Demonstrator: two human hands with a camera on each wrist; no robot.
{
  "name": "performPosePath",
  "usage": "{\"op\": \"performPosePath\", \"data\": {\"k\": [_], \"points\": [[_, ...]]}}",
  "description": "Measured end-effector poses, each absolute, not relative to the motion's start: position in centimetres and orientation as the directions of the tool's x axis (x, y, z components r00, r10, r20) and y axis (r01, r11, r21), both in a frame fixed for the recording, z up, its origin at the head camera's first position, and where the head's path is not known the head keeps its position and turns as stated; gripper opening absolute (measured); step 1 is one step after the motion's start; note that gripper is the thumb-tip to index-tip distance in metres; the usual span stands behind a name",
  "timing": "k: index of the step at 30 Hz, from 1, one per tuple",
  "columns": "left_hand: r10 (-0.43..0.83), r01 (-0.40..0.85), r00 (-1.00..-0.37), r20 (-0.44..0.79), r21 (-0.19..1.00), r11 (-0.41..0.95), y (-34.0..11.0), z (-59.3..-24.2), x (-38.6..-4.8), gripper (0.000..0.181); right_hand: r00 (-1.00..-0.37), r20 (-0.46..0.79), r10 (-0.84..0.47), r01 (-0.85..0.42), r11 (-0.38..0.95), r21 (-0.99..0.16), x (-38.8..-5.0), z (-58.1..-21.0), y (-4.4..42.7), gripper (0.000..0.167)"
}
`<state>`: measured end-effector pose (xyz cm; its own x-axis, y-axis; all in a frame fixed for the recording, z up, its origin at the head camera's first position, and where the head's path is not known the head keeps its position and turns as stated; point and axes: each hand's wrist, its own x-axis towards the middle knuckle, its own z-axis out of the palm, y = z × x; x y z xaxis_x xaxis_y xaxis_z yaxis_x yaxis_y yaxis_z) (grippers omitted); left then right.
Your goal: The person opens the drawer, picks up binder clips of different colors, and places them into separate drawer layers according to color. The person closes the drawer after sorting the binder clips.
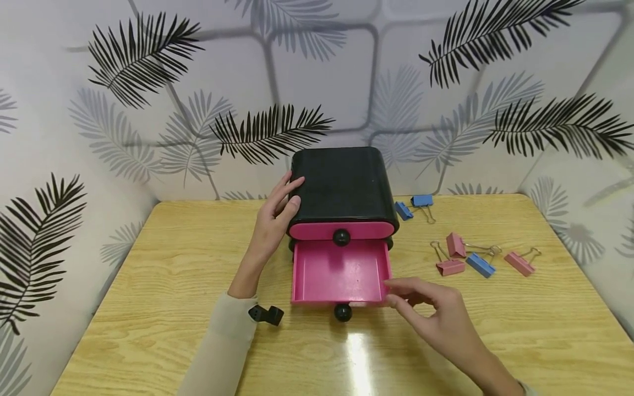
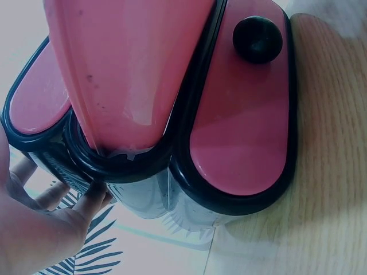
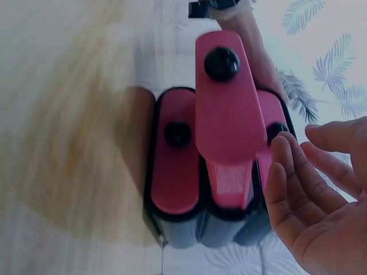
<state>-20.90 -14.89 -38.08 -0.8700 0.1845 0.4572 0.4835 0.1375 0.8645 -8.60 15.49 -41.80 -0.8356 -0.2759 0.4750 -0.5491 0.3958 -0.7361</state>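
A black drawer unit (image 1: 342,181) with pink drawers stands on the table; the left wrist view shows three of them. The middle drawer (image 1: 339,272) is pulled out, its bare pink floor visible, a round black knob (image 1: 343,312) on its front. My left hand (image 1: 271,220) rests against the unit's left side, fingertips at the top edge; in the left wrist view the hand (image 2: 49,226) touches the black casing. At the drawer's right front corner is my right hand (image 1: 441,313), thumb and fingers apart. In the right wrist view this hand (image 3: 321,200) has loosely bent fingers, holding nothing.
Pink binder clips (image 1: 450,268) and a blue clip (image 1: 481,265) lie on the wooden table (image 1: 163,308), right of the unit. Two more blue clips (image 1: 422,200) are beside its rear right. Behind is a leaf-patterned backdrop (image 1: 322,71). A black strap (image 1: 266,315) is on the left sleeve.
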Motion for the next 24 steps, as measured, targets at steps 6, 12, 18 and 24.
{"op": "performPosePath", "data": {"k": [6, 12, 18, 24], "points": [[0.176, 0.472, -0.877, 0.448, 0.871, 0.137, -14.8, -38.1, -20.9, 0.044, -0.834, 0.510, -0.210, -0.547, 0.438, -0.713, -10.2, -41.6, 17.1, 0.031], [0.183, 0.471, -0.877, 0.444, 0.870, 0.146, -14.8, -38.2, -20.9, 0.044, -0.835, 0.538, -0.118, -0.518, 0.498, -0.695, -12.1, -41.3, 19.0, 0.032], [0.180, 0.461, -0.882, 0.436, 0.876, 0.142, -14.8, -38.2, -20.9, 0.044, -0.835, 0.543, -0.086, -0.499, 0.534, -0.683, -13.8, -41.3, 20.7, 0.031], [0.180, 0.463, -0.881, 0.437, 0.874, 0.146, -14.8, -38.0, -20.9, 0.044, -0.834, 0.549, -0.050, -0.482, 0.549, -0.683, -15.6, -41.6, 22.5, 0.033]]}}
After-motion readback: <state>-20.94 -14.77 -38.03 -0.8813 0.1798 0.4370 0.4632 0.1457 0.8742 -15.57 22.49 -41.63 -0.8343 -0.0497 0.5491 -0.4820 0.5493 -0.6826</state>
